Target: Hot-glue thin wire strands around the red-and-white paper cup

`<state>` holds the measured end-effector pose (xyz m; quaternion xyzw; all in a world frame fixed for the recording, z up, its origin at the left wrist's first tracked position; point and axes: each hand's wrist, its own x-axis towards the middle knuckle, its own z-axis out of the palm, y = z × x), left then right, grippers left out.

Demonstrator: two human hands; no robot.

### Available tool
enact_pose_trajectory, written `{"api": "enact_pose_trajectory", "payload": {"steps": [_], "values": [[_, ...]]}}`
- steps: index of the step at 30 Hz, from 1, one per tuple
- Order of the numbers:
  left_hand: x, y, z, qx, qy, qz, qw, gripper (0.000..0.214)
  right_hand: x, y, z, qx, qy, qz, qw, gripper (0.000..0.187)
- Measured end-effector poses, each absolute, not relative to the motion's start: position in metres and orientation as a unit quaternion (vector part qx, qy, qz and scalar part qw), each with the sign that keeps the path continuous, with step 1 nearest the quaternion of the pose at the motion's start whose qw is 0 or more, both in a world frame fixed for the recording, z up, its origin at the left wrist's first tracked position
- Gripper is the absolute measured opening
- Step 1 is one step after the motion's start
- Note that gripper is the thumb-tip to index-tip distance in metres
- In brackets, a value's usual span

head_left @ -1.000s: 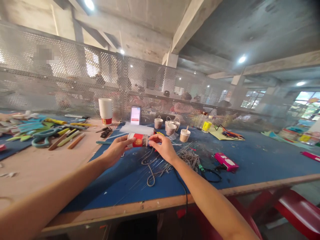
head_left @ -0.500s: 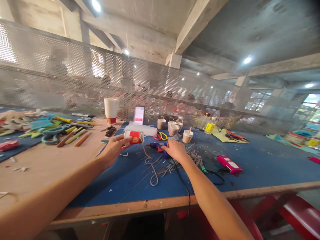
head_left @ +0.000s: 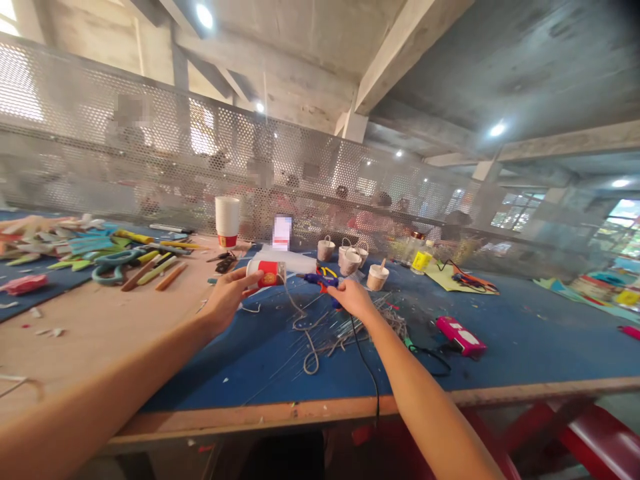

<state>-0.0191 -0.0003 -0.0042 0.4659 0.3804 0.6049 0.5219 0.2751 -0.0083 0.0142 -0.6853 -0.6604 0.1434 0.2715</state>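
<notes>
Room: I see bare blue mat (head_left: 280, 373) between the wooden table edge (head_left: 300, 415) and both hands. A mesh screen (head_left: 150, 167) closes the far side.
Left hand: my left hand (head_left: 226, 300) curls around a paper cup (head_left: 265, 272) lying sideways, red band showing.
Right hand: my right hand (head_left: 353, 298) is closed on a blue glue gun (head_left: 319, 280), nozzle toward the cup, near it.
Around: twine (head_left: 306, 333) trails from the cup. A black cord (head_left: 367, 373) crosses to the edge. Small wrapped cups (head_left: 350, 257) and a pink power strip (head_left: 460, 335) lie beyond.
</notes>
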Motion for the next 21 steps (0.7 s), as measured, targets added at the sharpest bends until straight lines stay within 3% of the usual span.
{"api": "enact_pose_trajectory", "payload": {"steps": [2, 4, 9, 16, 21], "values": [[-0.021, 0.002, -0.006, 0.458, 0.38, 0.611, 0.522, 0.03, 0.274, -0.005, 0.013, -0.646, -0.623, 0.212, 0.388, 0.031], [-0.022, 0.002, -0.007, 0.461, 0.382, 0.612, 0.517, 0.029, 0.269, -0.005, 0.014, -0.578, -0.58, 0.297, 0.491, 0.036], [-0.02, -0.003, -0.004, 0.474, 0.382, 0.604, 0.514, 0.026, 0.252, -0.018, 0.021, -0.399, -0.539, 0.437, 0.599, 0.05], [-0.016, -0.011, 0.001, 0.493, 0.382, 0.59, 0.513, 0.032, 0.242, -0.031, 0.026, -0.369, -0.589, 0.407, 0.592, 0.032], [-0.013, -0.013, 0.002, 0.498, 0.376, 0.586, 0.518, 0.033, 0.237, -0.035, 0.023, -0.404, -0.634, 0.347, 0.56, 0.031]]}}
